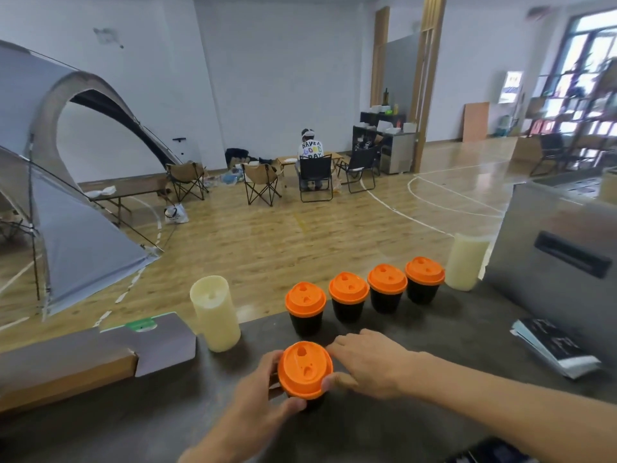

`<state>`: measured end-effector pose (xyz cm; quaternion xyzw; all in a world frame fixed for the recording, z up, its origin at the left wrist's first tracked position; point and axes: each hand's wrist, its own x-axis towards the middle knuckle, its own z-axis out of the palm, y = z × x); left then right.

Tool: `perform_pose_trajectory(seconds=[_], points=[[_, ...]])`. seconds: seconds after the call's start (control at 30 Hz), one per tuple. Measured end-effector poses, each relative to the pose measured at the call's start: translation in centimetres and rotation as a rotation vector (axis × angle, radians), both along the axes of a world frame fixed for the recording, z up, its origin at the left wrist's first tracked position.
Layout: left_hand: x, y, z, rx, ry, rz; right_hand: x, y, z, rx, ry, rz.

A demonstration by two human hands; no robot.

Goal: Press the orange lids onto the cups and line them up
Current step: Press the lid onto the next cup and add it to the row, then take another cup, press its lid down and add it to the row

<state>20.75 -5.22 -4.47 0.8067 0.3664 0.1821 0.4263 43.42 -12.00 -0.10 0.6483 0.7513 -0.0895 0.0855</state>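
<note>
A black cup with an orange lid [304, 369] stands near me on the dark counter [417, 322]. My left hand [263, 396] wraps its left side and my right hand [367, 362] holds its right side, thumb on the lid's rim. Behind it, several black cups with orange lids form a slanted row from the nearest one [305, 307] to the farthest one [424, 279] at the right. The body of the held cup is mostly hidden by my fingers.
A pale yellow cylinder [215, 312] stands left of the row, another [465, 260] at its right end. A flat cardboard box [83, 355] lies at left, a metal box [561, 262] and a stack of booklets [554, 345] at right. The counter's far edge drops to the floor.
</note>
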Motion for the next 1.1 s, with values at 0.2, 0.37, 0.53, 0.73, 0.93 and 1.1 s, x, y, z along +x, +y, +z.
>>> perform_pose_trajectory(seconds=[0.2, 0.37, 0.53, 0.73, 0.93, 1.1], points=[[10.8, -2.5, 0.9, 0.169, 0.025, -0.040, 9.3, -4.9, 1.1, 0.040, 0.040, -0.219], [21.0, -4.3, 1.0, 0.223, 0.076, -0.085, 17.8, -7.7, 1.3, 0.045, -0.051, -0.368], [27.7, -4.8, 0.9, 0.236, 0.125, -0.082, 23.7, -8.1, 1.1, 0.027, -0.114, -0.396], [31.0, -4.5, 0.5, 0.256, 0.167, -0.045, 26.8, -7.4, 0.2, 0.009, -0.160, -0.351], [32.0, -4.5, -0.2, 0.226, 0.185, -0.025, 28.0, -7.0, -0.7, -0.004, -0.115, -0.331], [31.9, -4.6, 0.0, 0.255, 0.232, -0.013, 28.0, -7.6, -0.5, -0.030, -0.091, -0.356]])
